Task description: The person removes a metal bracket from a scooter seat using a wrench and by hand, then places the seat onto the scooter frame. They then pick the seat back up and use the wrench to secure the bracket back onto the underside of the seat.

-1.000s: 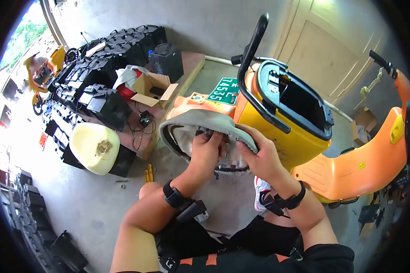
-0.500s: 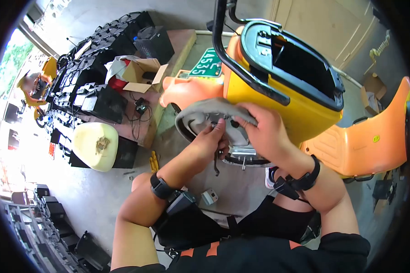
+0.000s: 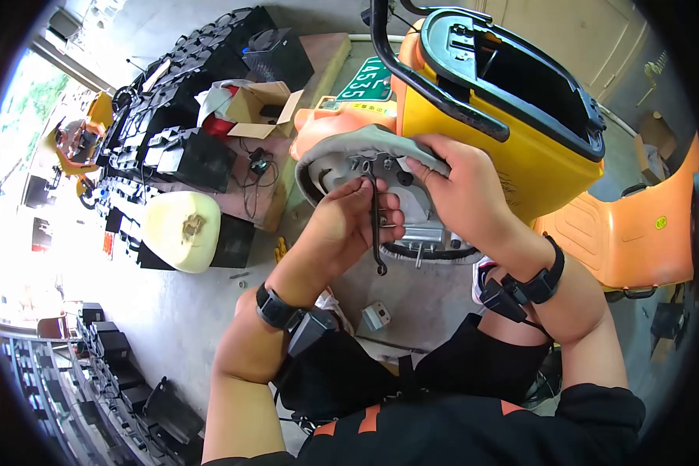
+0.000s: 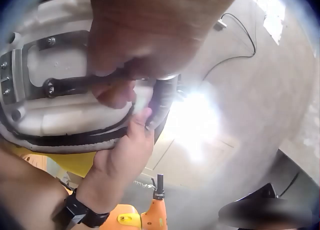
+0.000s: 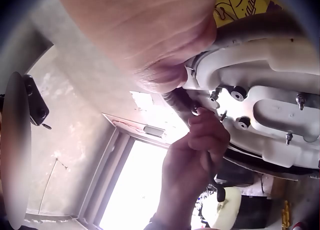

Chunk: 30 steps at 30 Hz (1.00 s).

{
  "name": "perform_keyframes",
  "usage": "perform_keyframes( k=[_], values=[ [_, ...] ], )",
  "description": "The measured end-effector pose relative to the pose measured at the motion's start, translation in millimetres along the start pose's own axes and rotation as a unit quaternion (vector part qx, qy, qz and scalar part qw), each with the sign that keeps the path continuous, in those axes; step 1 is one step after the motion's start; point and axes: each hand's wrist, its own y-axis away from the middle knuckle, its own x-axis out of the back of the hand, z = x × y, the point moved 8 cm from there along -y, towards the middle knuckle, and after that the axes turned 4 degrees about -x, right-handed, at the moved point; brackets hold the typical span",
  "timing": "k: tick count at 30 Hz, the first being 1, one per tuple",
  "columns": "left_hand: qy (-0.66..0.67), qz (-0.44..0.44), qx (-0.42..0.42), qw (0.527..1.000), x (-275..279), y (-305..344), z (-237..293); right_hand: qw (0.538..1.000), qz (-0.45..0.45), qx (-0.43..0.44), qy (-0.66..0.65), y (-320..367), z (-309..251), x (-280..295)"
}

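An upturned scooter seat with a grey cover [image 3: 349,144] and a pale underside [image 4: 60,110] is held up in front of the person. The left hand [image 3: 353,221] pinches a dark wrench [image 3: 377,225] between thumb and fingers. Its upper ring lies by the studs and bracket on the underside, and its other end hangs down below the fingers. In the right wrist view, metal studs [image 5: 300,101] stand out of the underside. The right hand [image 3: 467,190] grips the cover's edge on the right, thumb on the inner side and fingers largely hidden behind.
A yellow scooter body [image 3: 520,163] with a black rail [image 3: 443,101] stands just behind the seat. To the left are rows of black batteries [image 3: 190,159], an open carton [image 3: 260,113] and a cream foam seat [image 3: 180,233]. A small white box [image 3: 377,315] lies on the floor.
The left hand has drawn back from inside the seat and lower, so the wrench now shows along most of its length. The seat's underside is turned more to view. The right hand still holds the edge.
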Motion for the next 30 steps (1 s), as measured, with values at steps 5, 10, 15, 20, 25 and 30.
perform_keyframes(
  k=[5,10,15,20,25,30],
  values=[
    [0.014,-0.023,0.049,0.998,-12.0,2.6,-8.4,0.999,0.021,0.014,-0.03,-1.2,-6.5,5.9],
    [0.107,-0.116,0.06,0.986,-18.3,-1.8,-16.4,0.999,0.037,0.015,-0.026,0.3,-4.2,11.9],
    [0.051,-0.073,-0.001,0.996,-17.2,-6.3,-21.1,0.999,0.017,0.009,-0.042,3.3,-5.1,15.2],
    [0.055,-0.083,0.013,0.995,-33.6,-4.5,-44.3,0.998,0.028,0.014,-0.049,3.0,-2.7,20.8],
    [-0.253,-0.1,-0.178,0.946,-34.3,-6.6,-22.8,0.997,0.03,0.036,-0.055,3.3,-4.7,23.2],
    [-0.36,0.001,-0.233,0.903,-32.8,-4.5,1.2,0.998,0.032,0.03,-0.054,4.2,-6.7,27.5]
  ],
)
